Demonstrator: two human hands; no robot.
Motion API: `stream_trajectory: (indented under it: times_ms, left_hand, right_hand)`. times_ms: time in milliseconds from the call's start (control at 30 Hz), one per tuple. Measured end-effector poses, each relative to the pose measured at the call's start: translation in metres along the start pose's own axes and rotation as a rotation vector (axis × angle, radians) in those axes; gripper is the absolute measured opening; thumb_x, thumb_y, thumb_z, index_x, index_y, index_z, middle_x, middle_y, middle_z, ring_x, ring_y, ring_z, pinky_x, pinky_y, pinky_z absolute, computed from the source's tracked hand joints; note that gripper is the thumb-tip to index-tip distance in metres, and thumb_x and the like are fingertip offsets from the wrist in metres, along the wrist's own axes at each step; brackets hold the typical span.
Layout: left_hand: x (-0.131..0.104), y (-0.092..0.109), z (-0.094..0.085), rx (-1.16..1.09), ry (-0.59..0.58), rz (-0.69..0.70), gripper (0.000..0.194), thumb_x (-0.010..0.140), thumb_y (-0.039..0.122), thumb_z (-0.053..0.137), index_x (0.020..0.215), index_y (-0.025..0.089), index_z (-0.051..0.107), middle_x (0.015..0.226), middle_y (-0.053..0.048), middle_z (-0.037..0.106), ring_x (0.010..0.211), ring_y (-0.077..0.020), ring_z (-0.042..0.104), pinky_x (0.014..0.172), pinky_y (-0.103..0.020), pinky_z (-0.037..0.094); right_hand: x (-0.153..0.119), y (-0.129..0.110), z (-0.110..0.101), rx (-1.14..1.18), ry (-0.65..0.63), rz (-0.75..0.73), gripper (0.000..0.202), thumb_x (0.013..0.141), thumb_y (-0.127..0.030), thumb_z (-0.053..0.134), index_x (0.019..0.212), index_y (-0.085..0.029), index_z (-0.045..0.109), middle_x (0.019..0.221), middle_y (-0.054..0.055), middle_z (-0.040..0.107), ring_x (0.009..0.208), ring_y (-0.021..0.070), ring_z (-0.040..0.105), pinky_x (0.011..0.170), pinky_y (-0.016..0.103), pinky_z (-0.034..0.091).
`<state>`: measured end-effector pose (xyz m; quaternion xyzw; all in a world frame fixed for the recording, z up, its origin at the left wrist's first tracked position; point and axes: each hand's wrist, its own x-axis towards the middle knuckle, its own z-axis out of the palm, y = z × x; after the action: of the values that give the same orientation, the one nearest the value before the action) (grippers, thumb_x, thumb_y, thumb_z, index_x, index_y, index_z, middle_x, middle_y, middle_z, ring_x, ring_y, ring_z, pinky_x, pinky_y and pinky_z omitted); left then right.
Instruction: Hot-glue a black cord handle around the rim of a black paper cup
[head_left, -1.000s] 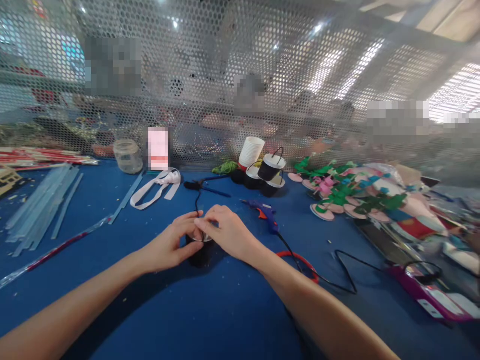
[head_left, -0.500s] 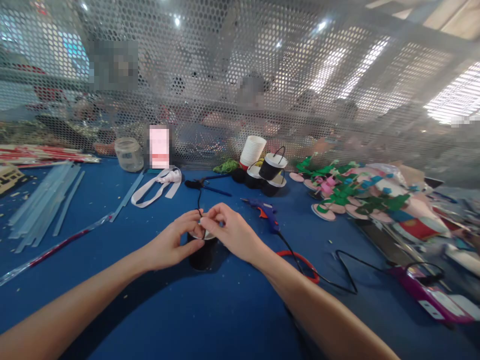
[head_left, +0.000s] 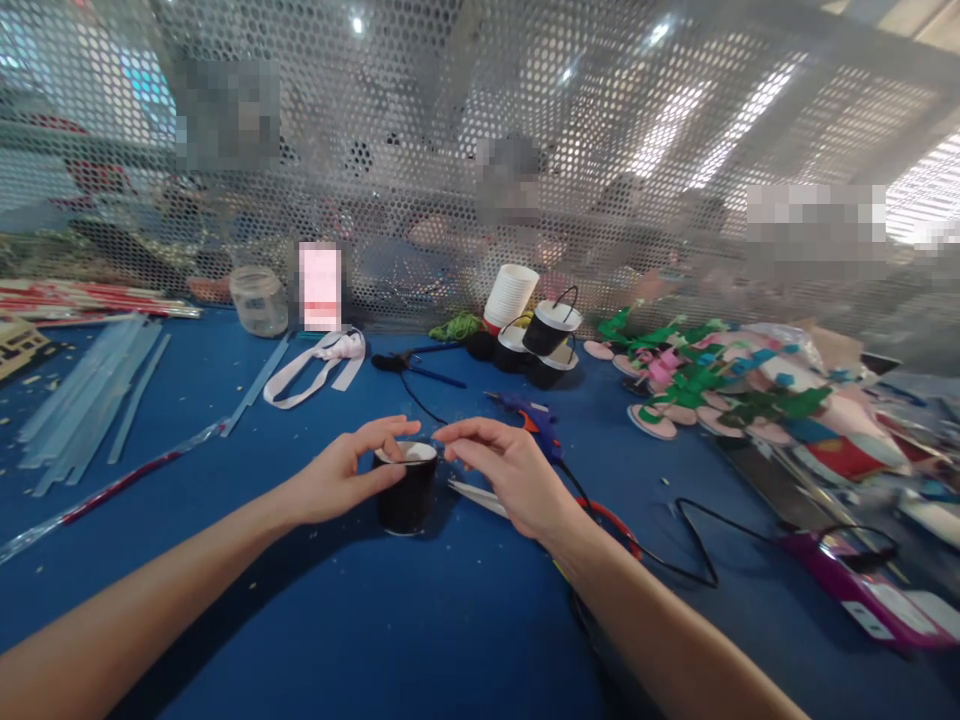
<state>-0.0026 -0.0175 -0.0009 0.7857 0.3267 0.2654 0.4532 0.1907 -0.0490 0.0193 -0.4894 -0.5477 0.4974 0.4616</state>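
A black paper cup (head_left: 406, 505) with a white rim stands upright on the blue table. My left hand (head_left: 337, 475) grips its near left rim, thumb outside and a bent finger at the mouth. My right hand (head_left: 517, 475) hovers just right of the cup with thumb and fingertips pinched together; what lies between them is too small to make out. A thin black cord (head_left: 424, 402) runs from beside the pliers (head_left: 427, 370) toward the right fingertips. Partly under the right hand lie scissors (head_left: 476, 496) with red handles.
A blue glue gun (head_left: 536, 415) lies right, its cable near a purple power strip (head_left: 870, 590). Behind stand black cups (head_left: 551, 332) and stacked white cups (head_left: 511, 295). Left are glue sticks (head_left: 90, 400), white ribbon (head_left: 300, 375), a jar (head_left: 259, 300); right, paper flowers (head_left: 697, 385).
My right hand has moved right, off the cup, uncovering its rim and the scissor blades. The cord now slants to the right instead of dropping straight into the cup. My left hand stays at the cup.
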Motion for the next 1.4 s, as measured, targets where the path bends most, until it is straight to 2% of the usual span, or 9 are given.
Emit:
stream_trajectory:
  times_ms: [167,367,600,867,1100,1267,1400]
  left_hand:
    - [0.001,-0.001,-0.001,-0.046,-0.003,-0.027,0.011,0.078,0.027,0.049,0.072,0.017,0.05,0.126,-0.008,0.048,0.126,-0.0224,0.029,0.102,-0.044,0.022]
    - [0.002,0.002,-0.002,-0.012,-0.008,-0.034,0.013,0.078,0.027,0.049,0.071,0.017,0.05,0.125,-0.009,0.049,0.126,-0.0223,0.029,0.102,-0.043,0.021]
    - [0.002,0.001,-0.005,0.033,-0.059,-0.02,0.012,0.08,0.027,0.046,0.073,0.017,0.049,0.127,-0.008,0.047,0.128,-0.0209,0.025,0.102,-0.044,0.02]
    - [0.002,0.005,-0.007,0.052,-0.091,-0.017,0.012,0.08,0.024,0.046,0.071,0.017,0.047,0.128,-0.008,0.045,0.128,-0.0203,0.025,0.103,-0.044,0.019]
    - [0.003,0.004,-0.01,0.035,-0.139,-0.029,0.012,0.08,0.025,0.046,0.072,0.017,0.046,0.13,-0.007,0.042,0.129,-0.021,0.021,0.103,-0.045,0.017]
    - [0.003,0.004,-0.013,0.02,-0.163,-0.033,0.011,0.08,0.025,0.045,0.072,0.017,0.046,0.13,-0.007,0.042,0.129,-0.0211,0.021,0.104,-0.046,0.017]
    - [0.003,0.004,-0.015,0.013,-0.191,-0.03,0.011,0.081,0.025,0.045,0.072,0.018,0.046,0.131,-0.008,0.042,0.129,-0.0206,0.021,0.103,-0.045,0.018]
  right_hand:
    - [-0.006,0.01,-0.003,-0.21,0.013,-0.027,0.015,0.07,-0.023,0.053,0.079,-0.017,0.064,0.063,0.0,0.056,0.058,0.0114,0.048,0.054,0.025,0.038]
    - [-0.007,0.014,-0.004,-0.506,0.022,-0.186,0.008,0.07,-0.018,0.056,0.075,-0.018,0.062,0.066,0.0,0.051,0.059,0.0114,0.047,0.057,0.025,0.039]
    - [-0.004,0.014,-0.01,-0.699,-0.008,-0.336,0.007,0.074,-0.016,0.055,0.07,-0.019,0.06,0.065,0.001,0.051,0.07,0.016,0.048,0.063,0.028,0.039]
    - [-0.001,0.015,-0.007,-0.71,-0.017,-0.361,0.011,0.076,-0.014,0.053,0.067,-0.02,0.054,0.068,0.002,0.052,0.072,0.0168,0.047,0.065,0.03,0.039]
    - [0.003,0.019,-0.005,-0.674,-0.042,-0.314,0.01,0.076,-0.016,0.053,0.067,-0.02,0.053,0.074,0.003,0.054,0.079,0.0171,0.048,0.067,0.03,0.039]
    - [0.007,0.024,-0.004,-0.533,-0.087,-0.286,0.009,0.075,-0.015,0.051,0.066,-0.019,0.051,0.096,0.006,0.056,0.089,0.0169,0.05,0.066,0.028,0.04]
    - [0.008,0.027,-0.002,-0.381,-0.135,-0.24,0.01,0.075,-0.017,0.048,0.065,-0.019,0.048,0.095,0.006,0.06,0.078,0.0143,0.054,0.06,0.026,0.04]
